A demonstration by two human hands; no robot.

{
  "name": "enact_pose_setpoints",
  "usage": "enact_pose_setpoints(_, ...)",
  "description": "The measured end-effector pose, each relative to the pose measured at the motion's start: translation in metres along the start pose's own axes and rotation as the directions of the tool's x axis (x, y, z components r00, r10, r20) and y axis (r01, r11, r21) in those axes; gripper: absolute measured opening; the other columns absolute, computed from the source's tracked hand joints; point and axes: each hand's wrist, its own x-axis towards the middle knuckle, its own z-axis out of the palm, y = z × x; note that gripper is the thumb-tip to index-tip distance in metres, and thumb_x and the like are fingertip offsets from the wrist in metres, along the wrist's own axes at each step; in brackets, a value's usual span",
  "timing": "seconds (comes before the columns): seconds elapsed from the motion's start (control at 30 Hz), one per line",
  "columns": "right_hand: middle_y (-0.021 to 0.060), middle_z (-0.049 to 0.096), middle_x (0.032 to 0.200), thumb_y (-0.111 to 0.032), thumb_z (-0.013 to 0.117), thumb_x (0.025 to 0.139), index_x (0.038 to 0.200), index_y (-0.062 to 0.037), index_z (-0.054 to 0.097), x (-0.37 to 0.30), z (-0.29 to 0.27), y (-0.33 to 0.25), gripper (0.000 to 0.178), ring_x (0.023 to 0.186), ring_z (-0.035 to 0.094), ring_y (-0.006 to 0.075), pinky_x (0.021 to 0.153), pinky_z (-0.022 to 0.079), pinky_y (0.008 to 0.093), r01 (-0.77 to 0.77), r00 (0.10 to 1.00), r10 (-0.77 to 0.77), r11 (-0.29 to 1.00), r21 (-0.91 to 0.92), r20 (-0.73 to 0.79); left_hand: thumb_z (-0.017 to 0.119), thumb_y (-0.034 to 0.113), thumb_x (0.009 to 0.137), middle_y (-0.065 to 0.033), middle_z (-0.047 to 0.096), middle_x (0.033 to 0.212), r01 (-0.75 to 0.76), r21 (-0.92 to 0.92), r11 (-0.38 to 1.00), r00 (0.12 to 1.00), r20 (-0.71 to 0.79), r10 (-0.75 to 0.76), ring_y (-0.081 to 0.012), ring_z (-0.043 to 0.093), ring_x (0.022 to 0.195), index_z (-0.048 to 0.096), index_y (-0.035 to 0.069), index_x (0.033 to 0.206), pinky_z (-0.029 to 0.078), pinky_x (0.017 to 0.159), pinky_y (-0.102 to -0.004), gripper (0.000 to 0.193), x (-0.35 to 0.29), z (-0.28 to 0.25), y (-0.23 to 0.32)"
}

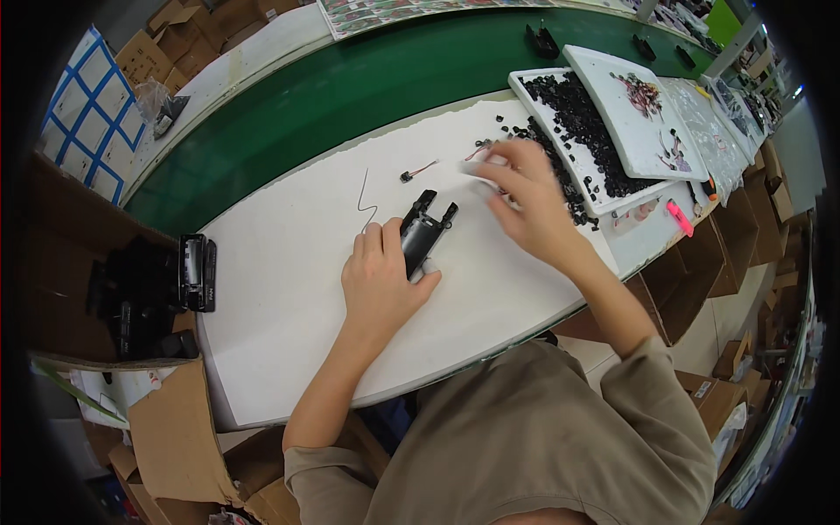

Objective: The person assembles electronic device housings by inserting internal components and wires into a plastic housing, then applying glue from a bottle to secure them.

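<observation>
black part [423, 232] half under left hand [381, 280], right fingertips [490, 175] perhaps blurred

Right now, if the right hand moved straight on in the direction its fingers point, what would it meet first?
The right hand points up-left across the white mat. It would probably first meet the small wired part lying just beyond its fingertips; the depth is hard to judge.
</observation>
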Motion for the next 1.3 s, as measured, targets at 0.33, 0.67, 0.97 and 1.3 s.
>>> enact_pose_setpoints(0.33,0.0055,0.057,0.095,-0.009,0.068,0.066,0.081,-0.0060,0.066,0.047,0.068,0.019,0.015,0.090,0.053,0.0214,0.077,0.035,0.0400,-0.063,0.932,0.101,0.991,-0.120,0.349,0.074,0.020,0.058,-0.0118,0.043,0.090,0.063,0.067,0.996,0.998,-0.009,-0.062,-0.0254,0.055,0.069,0.045,0.001,0.103,0.050,0.047,-0.0354,0.057,0.000,-0.007,-0.008)
enact_pose_setpoints(0.67,0.0060,0.058,0.065,-0.010,0.062,0.070,0.078,0.0042,0.061,0.034,0.024,-0.003,0.016,0.061,0.051,0.0109,0.059,0.043,0.0254,-0.427,0.859,0.291,0.861,0.277,0.421,0.071,0.009,0.059,-0.0135,0.046,0.099,0.029,-0.152,0.988,0.998,-0.049,-0.036,-0.0323,0.059,0.074,0.043,0.002,0.118,0.051,0.062,-0.0392,0.066,0.002,0.000,-0.009)
enact_pose_setpoints(0.97,0.0113,0.056,0.060,-0.011,0.062,0.067,0.075,0.0058,0.060,0.027,0.040,-0.003,0.018,0.056,0.050,0.0175,0.055,0.042,0.0298,-0.355,0.865,0.250,0.918,0.179,0.436,0.073,0.019,0.056,-0.0086,0.048,0.086,-0.018,-0.028,0.999,0.999,-0.044,0.016,-0.0222,0.058,0.058,0.049,0.008,0.117,0.047,0.045,-0.0323,0.067,0.000,-0.001,-0.002)
enact_pose_setpoints(1.3,0.0111,0.056,0.061,-0.012,0.064,0.065,0.074,0.0048,0.061,0.024,0.040,-0.007,0.019,0.057,0.052,0.0189,0.055,0.043,0.0303,-0.383,0.848,0.279,0.910,0.159,0.450,0.071,0.021,0.054,-0.0087,0.059,0.080,0.004,-0.011,1.000,1.000,-0.030,-0.004,-0.0227,0.059,0.058,0.051,0.011,0.116,0.047,0.046,-0.0327,0.065,0.001,0.000,-0.004)
